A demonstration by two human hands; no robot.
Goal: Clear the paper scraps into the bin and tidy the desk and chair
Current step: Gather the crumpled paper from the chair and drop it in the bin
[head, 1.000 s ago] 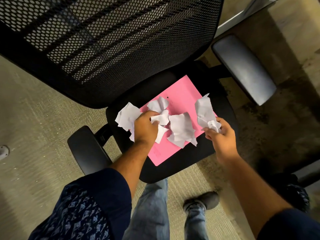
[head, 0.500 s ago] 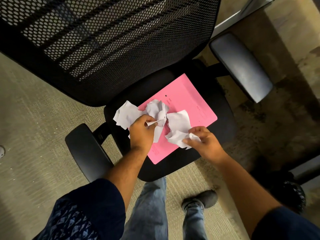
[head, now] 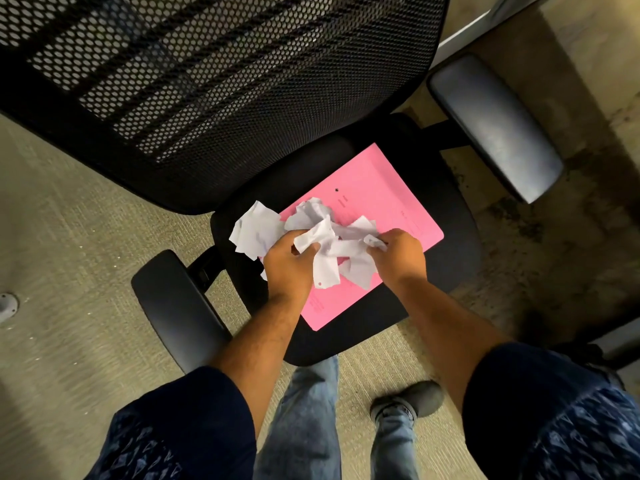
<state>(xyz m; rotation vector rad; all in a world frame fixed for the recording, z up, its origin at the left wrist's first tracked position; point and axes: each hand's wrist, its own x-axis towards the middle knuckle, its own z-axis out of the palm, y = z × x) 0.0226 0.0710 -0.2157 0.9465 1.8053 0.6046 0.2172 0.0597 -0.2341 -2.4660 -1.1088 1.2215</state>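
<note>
My left hand (head: 289, 268): closed on crumpled paper scraps (head: 329, 237).
My right hand (head: 398, 252): gripping the same bunch.
Scraps: over the pink folder (head: 381, 209) on the chair seat (head: 453, 244).

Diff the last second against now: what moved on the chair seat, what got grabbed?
The right hand, out at the folder's right edge a second ago with one scrap, swept left and now meets the left hand. The separate white paper scraps are bunched into one pile between both hands, which grip it. The left hand barely shifted. The pink folder stays flat on the chair seat.
</note>
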